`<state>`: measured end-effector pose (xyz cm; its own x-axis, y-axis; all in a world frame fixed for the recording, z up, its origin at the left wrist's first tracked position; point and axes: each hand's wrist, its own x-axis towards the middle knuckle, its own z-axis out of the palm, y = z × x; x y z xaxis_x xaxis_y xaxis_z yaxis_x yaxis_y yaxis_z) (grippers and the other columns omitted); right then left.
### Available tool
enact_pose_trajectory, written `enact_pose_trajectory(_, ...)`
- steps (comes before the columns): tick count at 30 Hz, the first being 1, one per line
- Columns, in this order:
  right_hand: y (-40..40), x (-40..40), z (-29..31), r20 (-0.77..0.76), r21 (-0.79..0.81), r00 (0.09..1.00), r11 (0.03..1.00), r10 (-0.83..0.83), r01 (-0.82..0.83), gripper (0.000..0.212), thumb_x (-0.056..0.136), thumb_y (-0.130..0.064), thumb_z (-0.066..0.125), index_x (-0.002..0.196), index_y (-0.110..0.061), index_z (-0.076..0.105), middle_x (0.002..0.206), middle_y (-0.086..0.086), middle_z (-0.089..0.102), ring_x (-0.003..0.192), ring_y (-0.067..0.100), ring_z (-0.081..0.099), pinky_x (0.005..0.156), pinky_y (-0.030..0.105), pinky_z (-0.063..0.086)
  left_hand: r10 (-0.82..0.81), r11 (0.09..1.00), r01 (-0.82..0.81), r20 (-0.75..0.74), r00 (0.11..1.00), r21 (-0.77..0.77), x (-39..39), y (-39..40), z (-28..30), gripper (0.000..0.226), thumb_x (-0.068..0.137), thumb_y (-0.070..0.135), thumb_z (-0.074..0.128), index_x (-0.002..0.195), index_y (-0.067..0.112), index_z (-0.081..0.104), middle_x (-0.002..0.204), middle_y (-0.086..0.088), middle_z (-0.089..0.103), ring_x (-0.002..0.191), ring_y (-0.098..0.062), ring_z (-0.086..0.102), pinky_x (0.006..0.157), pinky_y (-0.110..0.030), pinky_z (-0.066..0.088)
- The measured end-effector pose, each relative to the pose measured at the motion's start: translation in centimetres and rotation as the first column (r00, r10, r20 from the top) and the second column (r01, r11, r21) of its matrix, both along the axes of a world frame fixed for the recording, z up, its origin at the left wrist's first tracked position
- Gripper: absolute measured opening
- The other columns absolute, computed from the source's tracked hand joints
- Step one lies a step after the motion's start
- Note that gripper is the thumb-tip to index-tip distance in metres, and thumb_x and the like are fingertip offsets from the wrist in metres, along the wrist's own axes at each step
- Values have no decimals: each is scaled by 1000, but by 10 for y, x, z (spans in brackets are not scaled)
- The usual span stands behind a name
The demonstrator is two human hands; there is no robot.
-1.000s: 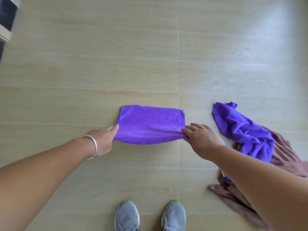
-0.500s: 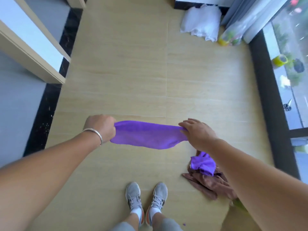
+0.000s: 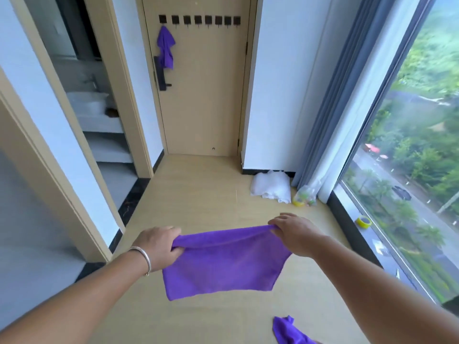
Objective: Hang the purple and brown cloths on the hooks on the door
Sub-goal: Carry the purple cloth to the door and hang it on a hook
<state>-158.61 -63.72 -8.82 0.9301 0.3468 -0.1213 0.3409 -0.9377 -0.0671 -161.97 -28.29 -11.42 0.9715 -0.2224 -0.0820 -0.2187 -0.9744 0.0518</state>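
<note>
While held taut, fleecy purple cloth [image 3: 221,265]

I see a bright, daylit scene, the light pouring in from the window [image 3: 407,170] on the right. Beside that window the outdoor greenery looks hazy and slightly washed out. Away from the window, the doorway on the far left sits dimmer and greyer. Shadows on the floor [image 3: 198,194] are soft and faint. My wide lens bends the window frame and the walls outward at the edges. Fine detail is soft throughout, with slight smearing.
</note>
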Motion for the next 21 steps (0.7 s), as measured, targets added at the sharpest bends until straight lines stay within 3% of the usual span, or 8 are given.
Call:
enact_pose_trajectory(4,-1,7,79,119,-16,993,1000,24,-22,40,102,-46,30,126,-29,57,122,-7,58,123,14,46,99,33,40,30,999,-32,-47,998,-39,20,0,84,39,95,54,38,71,25,44,74,7,56,72,-18,57,62,-31,40)
enact_pose_trajectory(10,1,9,161,243,-25,968,998,61,-57,39,102,-44,30,124,-28,58,118,-7,60,119,13,47,97,31,38,-29,999,25,-168,985,-25,33,-1,188,30,102,40,34,82,24,50,90,4,58,78,-12,51,67,-26,37)
enact_pose_trajectory(16,-2,21,233,350,19,937,999,20,-29,40,102,-43,30,127,-29,57,124,-6,59,122,14,45,102,34,38,-7,998,3,-72,997,-61,38,-2,267,30,102,36,33,94,21,56,104,-1,64,97,-20,60,88,-33,45)
enact_pose_trajectory(21,2,33,272,388,54,922,998,-2,-21,39,102,-39,30,124,-26,59,123,-2,59,122,16,46,103,37,39,51,997,-47,81,995,-55,38,1,298,35,103,37,31,99,16,59,102,-3,65,94,-22,60,81,-33,45)
